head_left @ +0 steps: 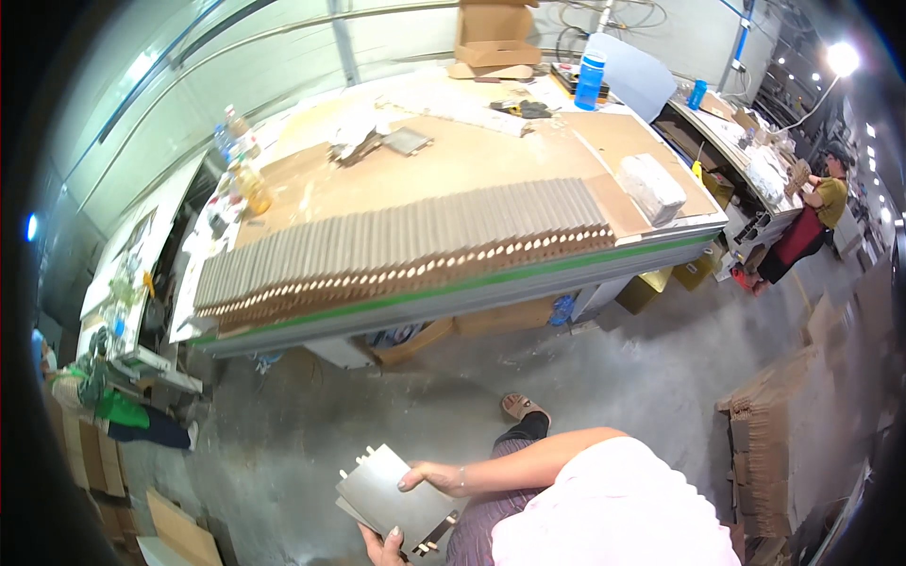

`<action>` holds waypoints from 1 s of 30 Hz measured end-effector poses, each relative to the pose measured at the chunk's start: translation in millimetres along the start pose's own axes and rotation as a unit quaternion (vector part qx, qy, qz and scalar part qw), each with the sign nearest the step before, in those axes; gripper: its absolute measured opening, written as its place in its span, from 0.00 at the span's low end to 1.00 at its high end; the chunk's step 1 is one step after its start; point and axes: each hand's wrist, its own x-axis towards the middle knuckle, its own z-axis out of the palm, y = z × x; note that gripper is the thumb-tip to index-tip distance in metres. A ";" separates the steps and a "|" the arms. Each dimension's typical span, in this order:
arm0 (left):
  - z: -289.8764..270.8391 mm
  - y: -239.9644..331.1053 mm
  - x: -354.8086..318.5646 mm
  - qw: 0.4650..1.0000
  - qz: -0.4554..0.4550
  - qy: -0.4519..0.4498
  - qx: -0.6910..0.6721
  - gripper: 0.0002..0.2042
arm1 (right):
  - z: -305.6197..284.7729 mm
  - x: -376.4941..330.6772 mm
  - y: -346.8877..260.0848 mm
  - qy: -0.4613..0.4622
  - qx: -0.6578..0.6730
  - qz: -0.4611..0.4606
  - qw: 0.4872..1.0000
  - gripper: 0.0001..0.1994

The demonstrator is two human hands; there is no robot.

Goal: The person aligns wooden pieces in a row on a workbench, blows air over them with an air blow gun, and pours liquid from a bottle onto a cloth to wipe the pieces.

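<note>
Low in the head view, both hands hold a small stack of flat grey rectangular panels (389, 495) with short pale tabs sticking out at two ends. My right hand (434, 477) grips the stack at its right side, thumb on the top face. From below, my left hand (382, 545) is closed around the near edge, its thumb on top; part of it is cut off by the frame. Beyond, along the near side of the workbench (491, 151), runs a long row of similar grey panels (406, 231) packed side by side, pale tips along their front.
On the bench are a white wrapped block (651, 189), a blue bottle (590, 80), an open cardboard box (495, 38) and scraps. Stacked cardboard (764, 453) stands at right. One co-worker (812, 212) works far right, another (118, 410) at left.
</note>
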 end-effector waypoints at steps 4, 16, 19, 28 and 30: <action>129.6 -0.9 32.6 0.969 0.188 -0.157 0.038 0.43 | -31.5 -124.6 -155.3 0.069 -0.003 -0.126 0.990 0.36; 438.1 68.3 40.6 0.834 0.174 -0.478 0.212 0.39 | -155.2 -451.3 -422.3 0.356 -0.064 -0.417 0.834 0.28; 433.8 51.0 58.9 0.841 0.122 -0.478 0.224 0.33 | -197.7 -460.1 -460.6 0.463 -0.211 -0.428 0.747 0.35; 336.6 -23.0 111.5 0.862 0.088 -0.327 0.376 0.22 | -245.4 -375.2 -467.5 0.786 -0.500 -0.034 0.363 0.55; 317.3 -36.7 116.9 0.870 0.105 -0.284 0.389 0.20 | -238.0 -359.3 -466.1 0.752 -0.560 -0.005 0.347 0.55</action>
